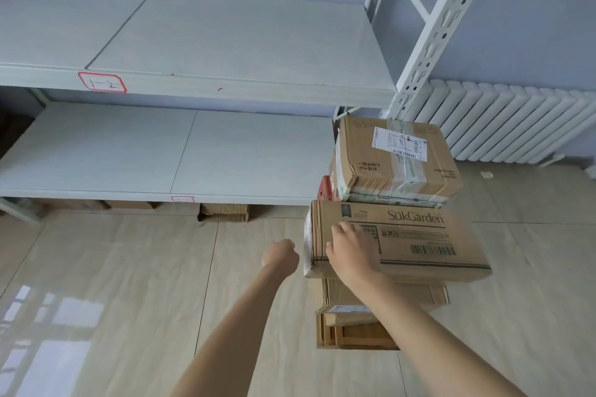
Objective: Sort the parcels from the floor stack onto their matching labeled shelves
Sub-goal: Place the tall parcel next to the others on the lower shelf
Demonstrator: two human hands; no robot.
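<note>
A stack of cardboard parcels stands on the floor at the right. The top parcel (396,161) carries a white shipping label. Under it lies a long box printed "SukGarden" (419,242), with a red box (325,188) just behind its left end. More boxes (354,325) sit below. My right hand (353,250) lies flat, fingers spread, on the SukGarden box's near left corner. My left hand (281,256) hovers just left of that box, fingers curled, holding nothing. The upper shelf (225,39) bears a red-framed tag "1-2" (102,82). The lower shelf (161,155) has a small tag (182,198) I cannot read.
A white perforated shelf upright (442,19) rises behind the stack. A white radiator (509,122) lines the right wall. Flattened cartons (224,213) lie under the lower shelf. Beige floor tiles (129,284) spread to the left of the stack.
</note>
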